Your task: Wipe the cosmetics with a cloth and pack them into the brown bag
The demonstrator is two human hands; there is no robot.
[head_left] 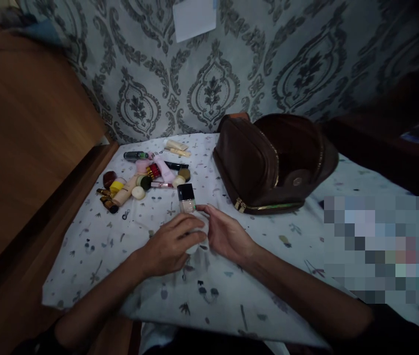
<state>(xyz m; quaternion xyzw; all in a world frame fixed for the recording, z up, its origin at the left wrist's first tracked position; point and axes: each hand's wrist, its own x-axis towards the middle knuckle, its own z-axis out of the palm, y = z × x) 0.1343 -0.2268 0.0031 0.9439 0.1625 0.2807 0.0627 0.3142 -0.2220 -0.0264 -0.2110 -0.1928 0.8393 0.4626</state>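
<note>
My left hand (175, 244) reaches over the table with its fingers curled round a small whitish object (196, 246), mostly hidden, whose kind I cannot make out. Facing it, my right hand (227, 235) is curved against the same object from the right. One of its fingertips touches or nearly touches a small clear bottle of beige liquid with a square black cap (186, 193), probably foundation. This bottle is upright, just beyond my fingers, its base partly covered by my left hand.
Several cosmetics lie at the left back, among them a pink tube (165, 169), a yellow-lidded jar (116, 185) and a dark bottle (135, 156). A brown zip bag (246, 160) stands open at the right back. A wooden cabinet (27, 123) borders the left side.
</note>
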